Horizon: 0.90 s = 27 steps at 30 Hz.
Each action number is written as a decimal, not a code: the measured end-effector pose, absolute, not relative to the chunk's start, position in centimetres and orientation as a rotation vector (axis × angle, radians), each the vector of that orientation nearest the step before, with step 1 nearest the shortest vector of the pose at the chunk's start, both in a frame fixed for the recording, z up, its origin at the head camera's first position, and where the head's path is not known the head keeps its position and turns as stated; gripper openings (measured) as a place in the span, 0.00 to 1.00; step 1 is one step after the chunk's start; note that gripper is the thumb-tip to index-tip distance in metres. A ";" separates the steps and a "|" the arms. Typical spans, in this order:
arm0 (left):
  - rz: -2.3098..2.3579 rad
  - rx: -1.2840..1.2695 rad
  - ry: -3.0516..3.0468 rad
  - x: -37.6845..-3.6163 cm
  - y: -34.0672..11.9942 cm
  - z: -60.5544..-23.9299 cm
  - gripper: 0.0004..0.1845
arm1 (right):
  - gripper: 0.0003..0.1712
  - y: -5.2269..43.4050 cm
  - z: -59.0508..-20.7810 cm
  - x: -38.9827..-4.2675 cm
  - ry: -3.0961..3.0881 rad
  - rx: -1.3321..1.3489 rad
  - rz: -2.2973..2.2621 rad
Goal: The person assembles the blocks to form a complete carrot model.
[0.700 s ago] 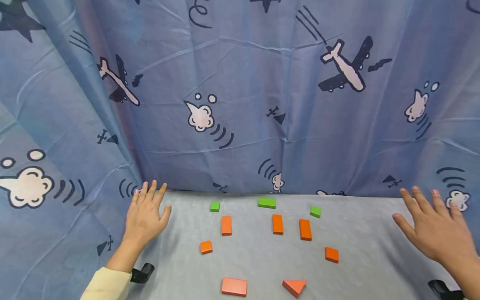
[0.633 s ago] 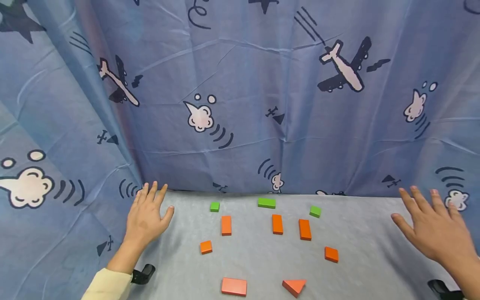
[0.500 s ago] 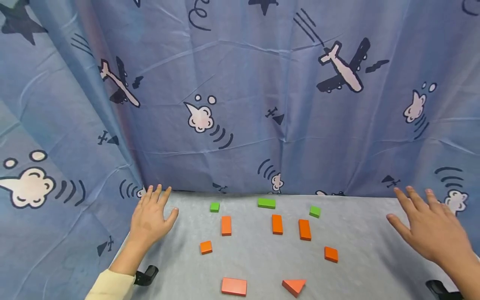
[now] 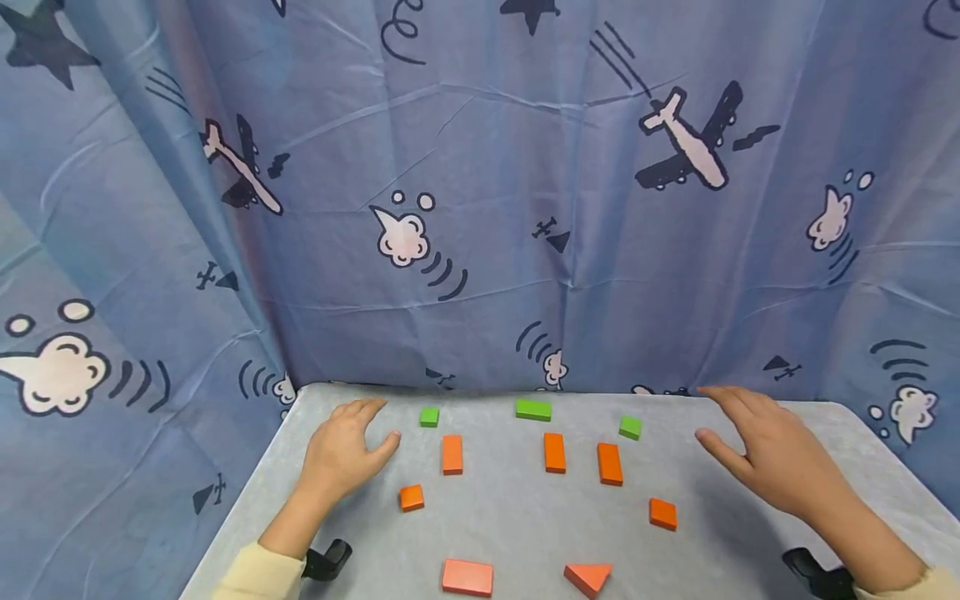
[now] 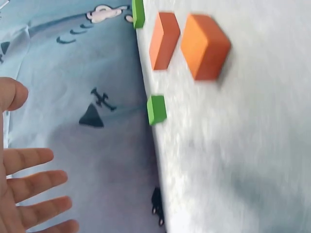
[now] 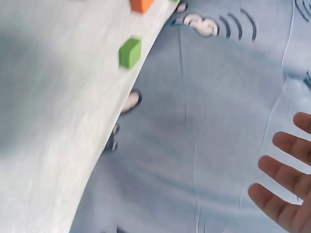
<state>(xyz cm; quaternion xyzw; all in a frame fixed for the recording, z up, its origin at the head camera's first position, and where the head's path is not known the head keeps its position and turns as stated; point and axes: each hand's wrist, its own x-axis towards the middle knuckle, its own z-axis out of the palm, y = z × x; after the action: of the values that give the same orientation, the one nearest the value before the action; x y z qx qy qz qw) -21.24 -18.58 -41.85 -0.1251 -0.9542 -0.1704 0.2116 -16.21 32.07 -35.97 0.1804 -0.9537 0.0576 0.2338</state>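
Note:
Both hands hover over the table with nothing held. My left hand (image 4: 345, 454) is beside the left small green block (image 4: 429, 417) and a small orange block (image 4: 412, 497). In the left wrist view its fingers (image 5: 36, 184) are spread. To the right of the blocks, my right hand (image 4: 772, 454) is nearest the right small green block (image 4: 630, 427) and another small orange block (image 4: 663, 514). Its fingers (image 6: 286, 177) look loosely extended in the right wrist view. Between the hands lie a long green block (image 4: 533, 410) and upright-facing orange rectangular blocks (image 4: 554, 452).
A salmon rectangular block (image 4: 467, 577) and a salmon triangular block (image 4: 588, 579) lie near the front of the grey-covered table (image 4: 525, 517). A blue curtain (image 4: 480, 325) with printed planes hangs right behind the table's back edge. Black straps (image 4: 327, 560) sit on both wrists.
Both hands have moved inward toward the blocks, the right one farther, and their fingers have come lower in view. The blocks have stayed in place on the table.

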 end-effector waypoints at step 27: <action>-1.306 -0.346 -2.913 -23.2 -13.8 -46.0 0.36 | 0.33 19.7 -44.6 -23.0 -2.978 0.489 1.024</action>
<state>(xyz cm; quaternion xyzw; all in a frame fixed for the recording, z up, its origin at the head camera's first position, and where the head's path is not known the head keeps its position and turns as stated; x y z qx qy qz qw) -23.20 -13.82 -45.99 -0.1077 -0.9067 -0.4064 -0.0346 -23.04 19.71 -44.58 0.1533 -0.9342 0.3213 -0.0225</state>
